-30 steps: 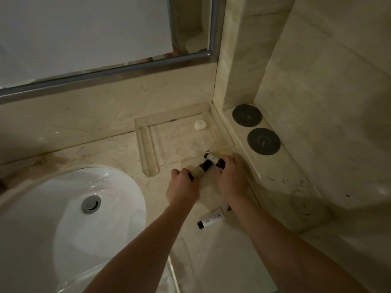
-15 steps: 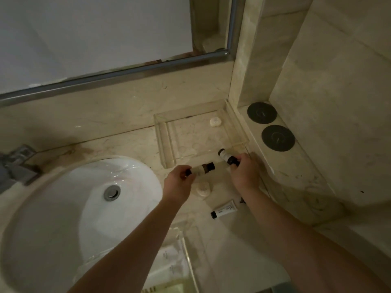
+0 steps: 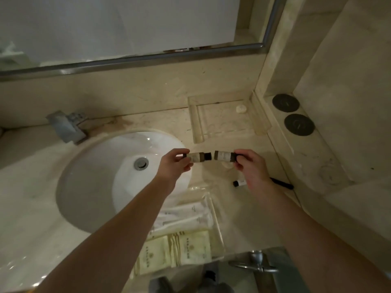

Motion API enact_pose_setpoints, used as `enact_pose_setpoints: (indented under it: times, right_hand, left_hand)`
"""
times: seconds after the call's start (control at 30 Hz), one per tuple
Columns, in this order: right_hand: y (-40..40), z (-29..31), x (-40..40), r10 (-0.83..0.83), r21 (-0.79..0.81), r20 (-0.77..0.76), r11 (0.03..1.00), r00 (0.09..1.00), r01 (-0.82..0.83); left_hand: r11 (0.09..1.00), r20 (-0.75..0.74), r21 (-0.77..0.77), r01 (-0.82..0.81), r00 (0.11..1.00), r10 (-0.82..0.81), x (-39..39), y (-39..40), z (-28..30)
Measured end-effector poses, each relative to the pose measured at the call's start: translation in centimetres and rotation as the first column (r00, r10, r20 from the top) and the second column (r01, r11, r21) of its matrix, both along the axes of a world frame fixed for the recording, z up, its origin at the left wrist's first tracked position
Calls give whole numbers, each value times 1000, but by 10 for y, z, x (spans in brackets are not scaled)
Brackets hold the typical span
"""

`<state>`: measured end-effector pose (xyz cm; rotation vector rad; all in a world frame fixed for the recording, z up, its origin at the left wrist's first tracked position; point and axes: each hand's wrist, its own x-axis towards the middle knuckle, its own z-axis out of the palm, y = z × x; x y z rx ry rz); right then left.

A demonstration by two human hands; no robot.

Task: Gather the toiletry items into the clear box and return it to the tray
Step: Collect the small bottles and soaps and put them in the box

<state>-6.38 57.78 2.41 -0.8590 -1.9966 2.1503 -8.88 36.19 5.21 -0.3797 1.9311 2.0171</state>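
My left hand [image 3: 172, 166] grips a small brown bottle [image 3: 197, 156] with a black cap, held level above the counter. My right hand [image 3: 250, 167] grips a second small brown bottle [image 3: 223, 155], its end facing the first. The clear box [image 3: 213, 210] lies near me on the counter, with white and pale green sachets [image 3: 184, 248] inside. The clear tray [image 3: 197, 125] stands at the back against the wall, holding a round white soap [image 3: 241, 108]. A small white tube [image 3: 239, 183] and a thin black item [image 3: 282, 184] lie by my right wrist. Another white soap [image 3: 227, 165] lies under the right bottle.
A white sink basin [image 3: 105, 172] with a metal drain [image 3: 141, 163] fills the left. A metal tap [image 3: 67, 125] sits behind it. Two dark round discs [image 3: 285, 103] [image 3: 299, 124] lie on the right ledge. A mirror frame [image 3: 137, 60] runs along the back wall. A chrome fitting [image 3: 254, 264] is at the bottom.
Both hands have lifted the two bottles away from the tray's front edge and toward me. My view has dropped, bringing the clear box with sachets into sight.
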Motion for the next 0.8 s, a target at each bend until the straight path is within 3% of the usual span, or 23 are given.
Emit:
enact_pose_setpoints:
  times: [0.3, 0.63, 0.8]
  right_hand:
    - [-64, 10, 46, 182, -159, -88, 968, 979, -194]
    - [-110, 1, 88, 330, -131, -8, 936, 944, -328]
    - [-124, -2, 105, 357, -71, 30, 932, 934, -355]
  left_hand:
    - [992, 64, 123, -3, 998, -5, 53, -77, 7]
    - [989, 158, 144, -30, 987, 6, 102, -136, -13]
    - [994, 193, 100, 38, 979, -57, 120, -152, -20]
